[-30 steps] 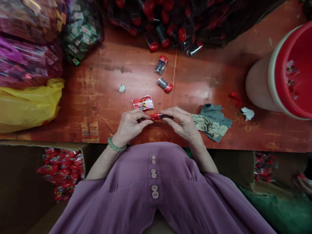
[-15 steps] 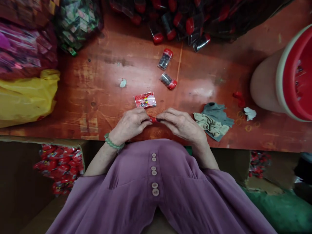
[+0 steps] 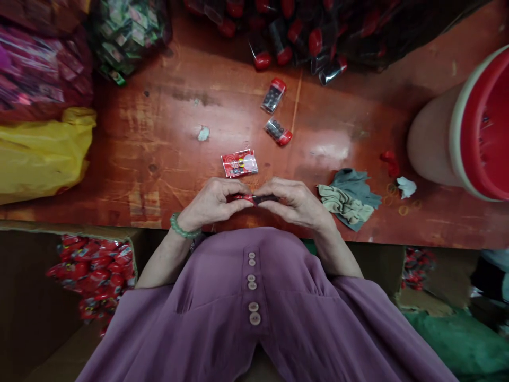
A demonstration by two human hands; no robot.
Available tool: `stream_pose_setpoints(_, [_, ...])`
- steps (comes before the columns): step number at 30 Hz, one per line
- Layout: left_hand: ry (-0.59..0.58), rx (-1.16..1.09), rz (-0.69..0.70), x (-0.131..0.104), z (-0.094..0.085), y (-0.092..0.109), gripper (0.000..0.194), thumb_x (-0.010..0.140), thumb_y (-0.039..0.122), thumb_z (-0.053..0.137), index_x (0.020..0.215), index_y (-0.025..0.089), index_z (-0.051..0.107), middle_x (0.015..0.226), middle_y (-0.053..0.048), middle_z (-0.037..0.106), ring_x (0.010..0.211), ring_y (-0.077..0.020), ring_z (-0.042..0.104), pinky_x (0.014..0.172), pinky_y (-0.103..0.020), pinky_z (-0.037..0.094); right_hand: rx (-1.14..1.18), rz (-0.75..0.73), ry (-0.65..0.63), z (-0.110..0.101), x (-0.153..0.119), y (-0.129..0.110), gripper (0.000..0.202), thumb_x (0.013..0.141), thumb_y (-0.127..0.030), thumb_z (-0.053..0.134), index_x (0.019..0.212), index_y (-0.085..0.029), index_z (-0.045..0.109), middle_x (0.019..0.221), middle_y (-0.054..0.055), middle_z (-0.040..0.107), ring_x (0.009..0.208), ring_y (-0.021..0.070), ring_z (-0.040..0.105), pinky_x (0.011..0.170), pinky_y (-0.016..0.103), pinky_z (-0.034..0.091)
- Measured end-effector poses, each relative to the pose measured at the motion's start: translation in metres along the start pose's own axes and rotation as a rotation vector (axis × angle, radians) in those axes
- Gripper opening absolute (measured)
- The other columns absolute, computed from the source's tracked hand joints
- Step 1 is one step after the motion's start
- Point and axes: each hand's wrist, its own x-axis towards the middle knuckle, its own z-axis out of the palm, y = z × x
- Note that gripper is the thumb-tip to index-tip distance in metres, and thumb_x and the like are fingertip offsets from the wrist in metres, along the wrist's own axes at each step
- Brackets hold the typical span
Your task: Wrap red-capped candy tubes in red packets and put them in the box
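Both my hands meet at the near edge of the red-brown table [image 3: 167, 138], pinching one small clear tube with a red cap [image 3: 256, 199]. My left hand [image 3: 212, 202], with a green bead bracelet at the wrist, grips the red-capped end. My right hand [image 3: 296, 203] holds the dark end. Just beyond my fingers lies a small red printed packet [image 3: 239, 163]. Two more red-capped tubes [image 3: 273, 95] [image 3: 278, 131] lie loose farther up the table.
A heap of red-capped tubes [image 3: 318, 26] fills the far edge. Bags of wrapped goods [image 3: 43, 63] and a yellow bag [image 3: 40, 154] sit left. A red-lined bucket [image 3: 465, 132] stands right, with crumpled cloths [image 3: 348, 196] and rubber bands [image 3: 403, 209] near it. A box of red packets [image 3: 93, 268] sits below left.
My hands have drawn closer together around the tube, so less of it shows between the fingers. The view has shifted slightly; nothing else on the table moved.
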Motion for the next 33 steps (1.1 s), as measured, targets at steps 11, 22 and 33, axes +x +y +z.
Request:
stream_pose_setpoints(11, [0.290,-0.494,-0.385,0.010,0.007,-0.012,0.030,0.063,0.042,0.086,0.078,0.018,0.076,0.070,-0.002,0.073,0.059,-0.0118,0.062,0.055,-0.022,0.049,0.211,0.122,0.027,0.006,0.007,0.010,0.028,0.089,-0.029,0.067,0.117,-0.024,0.072,0.095,0.003,0.074,0.074,0.0131,0.067,0.071,0.027,0.055])
stream_pose_setpoints(22, [0.289,-0.963,-0.554,0.003,0.028,-0.010,0.035,0.061,0.045,0.088,0.075,0.017,0.074,0.068,-0.005,0.074,0.056,-0.0120,0.066,0.051,-0.021,0.054,0.739,0.498,0.158,0.023,0.010,0.016,0.034,0.079,-0.042,0.077,0.107,-0.024,0.073,0.065,-0.005,0.066,0.049,0.0078,0.057,0.041,0.019,0.048])
stream_pose_setpoints(33, [0.407,-1.071,-0.662,0.010,0.041,-0.008,0.045,0.052,0.044,0.093,0.079,0.014,0.074,0.070,-0.002,0.075,0.054,-0.0092,0.067,0.051,-0.016,0.055,0.236,0.329,0.408,0.037,0.006,0.013,0.027,0.085,-0.035,0.069,0.110,-0.023,0.073,0.089,0.003,0.068,0.076,0.0144,0.062,0.069,0.030,0.054])
